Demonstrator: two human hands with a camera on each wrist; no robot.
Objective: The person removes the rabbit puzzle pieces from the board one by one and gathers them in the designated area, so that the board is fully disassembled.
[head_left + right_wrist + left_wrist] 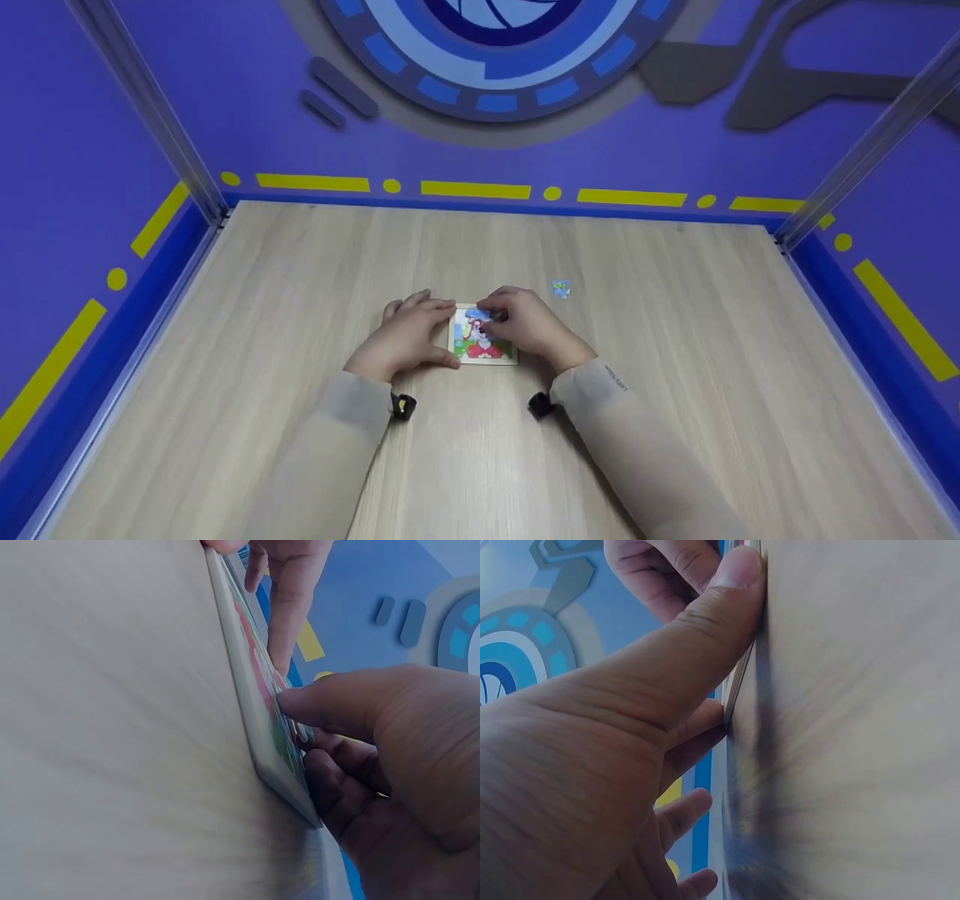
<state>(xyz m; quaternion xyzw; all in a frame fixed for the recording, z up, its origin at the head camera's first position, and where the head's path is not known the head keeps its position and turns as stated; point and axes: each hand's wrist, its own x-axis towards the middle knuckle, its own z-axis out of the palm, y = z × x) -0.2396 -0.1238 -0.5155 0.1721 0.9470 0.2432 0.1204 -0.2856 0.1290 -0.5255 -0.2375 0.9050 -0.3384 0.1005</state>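
Observation:
A small jigsaw puzzle (487,351) in a pale tray shows a cartoon figure in red and white. My left hand (405,337) holds its left side, thumb at the near corner and forefinger at the far one. Over the puzzle's upper right, my right hand (525,322) pinches a puzzle piece (302,732) between thumb and fingers, close against the picture. Most of that piece is hidden by the fingers. In the right wrist view the tray's edge (244,701) lies flat on the table.
A loose blue puzzle piece (562,288) lies beyond my right hand. The wooden table (465,465) is bounded by a blue-purple back wall (480,161) and side walls. Dark wrist devices (403,406) sit at both cuffs.

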